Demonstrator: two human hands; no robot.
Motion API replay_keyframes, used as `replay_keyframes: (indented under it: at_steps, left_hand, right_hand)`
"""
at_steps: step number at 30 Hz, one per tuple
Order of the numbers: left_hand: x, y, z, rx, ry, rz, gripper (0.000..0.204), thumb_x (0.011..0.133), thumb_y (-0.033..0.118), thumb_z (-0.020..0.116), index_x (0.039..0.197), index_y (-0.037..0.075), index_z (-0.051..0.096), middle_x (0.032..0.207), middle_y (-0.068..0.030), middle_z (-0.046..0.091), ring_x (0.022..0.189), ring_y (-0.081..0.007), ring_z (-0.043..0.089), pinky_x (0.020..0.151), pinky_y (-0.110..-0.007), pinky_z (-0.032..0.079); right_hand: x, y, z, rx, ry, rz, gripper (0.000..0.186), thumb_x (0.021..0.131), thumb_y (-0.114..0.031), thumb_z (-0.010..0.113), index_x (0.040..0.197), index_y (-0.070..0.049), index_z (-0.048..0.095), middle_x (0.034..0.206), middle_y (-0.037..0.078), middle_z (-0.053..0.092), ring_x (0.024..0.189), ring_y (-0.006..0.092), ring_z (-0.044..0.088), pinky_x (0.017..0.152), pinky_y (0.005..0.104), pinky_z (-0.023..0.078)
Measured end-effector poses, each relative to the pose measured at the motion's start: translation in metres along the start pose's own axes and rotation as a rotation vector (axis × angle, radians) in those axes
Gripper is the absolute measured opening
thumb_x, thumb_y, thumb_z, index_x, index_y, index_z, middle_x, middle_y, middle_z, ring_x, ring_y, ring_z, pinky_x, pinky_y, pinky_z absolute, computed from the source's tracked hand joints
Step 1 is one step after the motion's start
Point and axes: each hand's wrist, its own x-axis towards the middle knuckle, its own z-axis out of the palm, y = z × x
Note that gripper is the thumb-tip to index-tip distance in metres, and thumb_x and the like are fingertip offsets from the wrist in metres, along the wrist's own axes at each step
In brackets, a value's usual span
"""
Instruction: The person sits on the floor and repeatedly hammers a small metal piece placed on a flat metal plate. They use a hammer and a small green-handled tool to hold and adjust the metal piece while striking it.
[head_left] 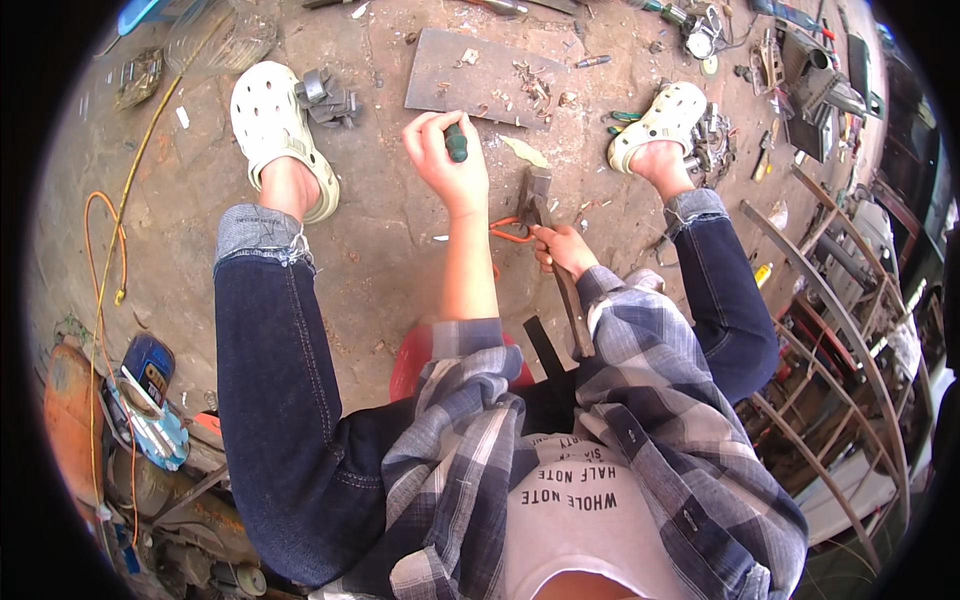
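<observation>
My left hand (447, 165) is closed around a dark green handle (456, 143), which looks like a screwdriver's; its other end is hidden by the hand. It is held above the near edge of a flat metal plate (455, 75) lying on the ground, with small debris on top. My right hand (565, 248) grips a hammer (568, 300) by its handle. The hammer's head (536, 184) points away from me, and the handle's end reaches back toward my sleeve. Beside the right hand, an orange-handled tool (512, 232) shows partly behind the hammer.
My feet in pale clogs (268, 110) stand either side of the plate. Black metal parts (328, 98) sit by the left clog. Green-handled pliers (625, 118) lie at the right clog. A metal frame (850, 290) stands at right; a yellow hose (130, 180) runs along the left.
</observation>
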Motion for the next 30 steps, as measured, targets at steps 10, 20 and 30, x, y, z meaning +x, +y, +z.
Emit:
replay_keyframes:
  at_steps: [10, 20, 30]
  left_hand:
    - [-0.0052, -0.0024, 0.0051, 0.01, -0.044, 0.019, 0.019, 0.07, -0.002, 0.069, 0.083, 0.007, 0.059, 0.093, -0.0079, 0.05, 0.086, -0.0243, 0.054, 0.076, -0.035, 0.046]
    - [-0.0054, -0.0024, 0.0044, 0.022, -0.056, 0.0, 0.02, 0.068, -0.004, 0.068, 0.083, 0.007, 0.059, 0.089, -0.009, 0.049, 0.084, -0.0258, 0.052, 0.075, -0.036, 0.045]
    - [-0.0046, 0.0018, 0.0049, 0.04, -0.072, 0.005, 0.022, 0.067, -0.005, 0.067, 0.084, 0.007, 0.06, 0.086, -0.0087, 0.047, 0.08, -0.0254, 0.052, 0.073, -0.036, 0.045]
  right_hand:
    - [0.0032, 0.0021, -0.0039, -0.022, -0.025, -0.002, 0.021, 0.092, -0.019, 0.053, 0.08, -0.004, 0.045, 0.064, 0.001, 0.045, 0.047, 0.0103, 0.042, 0.041, 0.0287, 0.034]
    - [-0.0018, -0.0009, 0.0007, -0.016, -0.004, -0.019, 0.023, 0.093, -0.019, 0.053, 0.078, -0.004, 0.045, 0.062, 0.0, 0.043, 0.046, 0.0107, 0.042, 0.041, 0.0289, 0.034]
    - [-0.0027, -0.0019, 0.0023, -0.007, 0.0, -0.01, 0.023, 0.093, -0.019, 0.052, 0.078, -0.004, 0.045, 0.062, 0.0, 0.043, 0.046, 0.0106, 0.041, 0.041, 0.0287, 0.032]
